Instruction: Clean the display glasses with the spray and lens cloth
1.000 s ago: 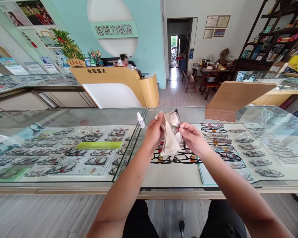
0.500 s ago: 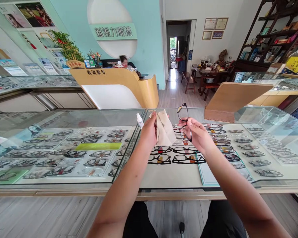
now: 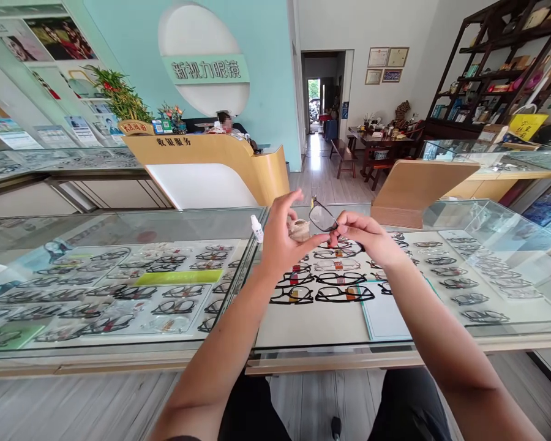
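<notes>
Above a glass display counter [image 3: 119, 346], the right hand [image 3: 365, 236] pinches a pair of black-framed eyeglasses [image 3: 324, 218], fingers closed on the frame. Just beside it, the left hand [image 3: 282, 242] clutches a bunched beige cleaning cloth [image 3: 299, 229], with its index finger raised. Nearby on the glass stands a small white spray bottle [image 3: 257, 228]. Rows of display frames [image 3: 321, 294] lie beneath the hands, and a wooden stand [image 3: 417, 187] sits behind them.

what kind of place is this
Most likely an optician's shop: glass display counters hold rows of spectacle frames, and the right hand holds black glasses near a small spray bottle.
</notes>
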Motion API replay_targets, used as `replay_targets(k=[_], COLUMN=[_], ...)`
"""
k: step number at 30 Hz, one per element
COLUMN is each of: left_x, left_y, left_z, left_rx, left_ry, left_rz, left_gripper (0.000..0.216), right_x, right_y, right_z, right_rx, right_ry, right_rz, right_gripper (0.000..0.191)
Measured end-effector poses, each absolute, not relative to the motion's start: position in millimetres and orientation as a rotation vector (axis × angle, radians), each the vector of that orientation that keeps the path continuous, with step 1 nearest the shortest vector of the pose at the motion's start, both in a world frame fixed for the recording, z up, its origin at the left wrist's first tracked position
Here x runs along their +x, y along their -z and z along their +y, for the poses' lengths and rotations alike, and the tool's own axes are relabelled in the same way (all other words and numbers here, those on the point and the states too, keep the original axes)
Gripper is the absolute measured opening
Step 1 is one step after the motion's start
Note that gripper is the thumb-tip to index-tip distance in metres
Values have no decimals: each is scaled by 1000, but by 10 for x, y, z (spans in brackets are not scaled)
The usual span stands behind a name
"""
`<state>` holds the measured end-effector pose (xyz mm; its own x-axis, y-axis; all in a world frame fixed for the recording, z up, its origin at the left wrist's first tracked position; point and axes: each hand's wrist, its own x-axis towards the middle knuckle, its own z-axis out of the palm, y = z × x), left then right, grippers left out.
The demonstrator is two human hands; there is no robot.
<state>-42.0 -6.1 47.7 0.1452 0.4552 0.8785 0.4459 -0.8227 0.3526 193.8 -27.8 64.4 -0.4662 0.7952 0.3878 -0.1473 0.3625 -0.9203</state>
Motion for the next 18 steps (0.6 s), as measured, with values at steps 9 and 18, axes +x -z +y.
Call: replay_targets(k=[9, 18], left_x=[-395, -514], left_y=[-1348, -1469], left_z=[-31, -85], left_rx=[2758, 2757], left_ry=[-2082, -2256], left_rz=[616, 723], left_gripper=[86, 76], right_x=[1989, 1849], right_y=[-1604, -1672], right_z=[-554, -800], right_rx=[-517, -587], right_ry=[-928, -491], right_rz=[-1951, -1882], right_gripper=[28, 20])
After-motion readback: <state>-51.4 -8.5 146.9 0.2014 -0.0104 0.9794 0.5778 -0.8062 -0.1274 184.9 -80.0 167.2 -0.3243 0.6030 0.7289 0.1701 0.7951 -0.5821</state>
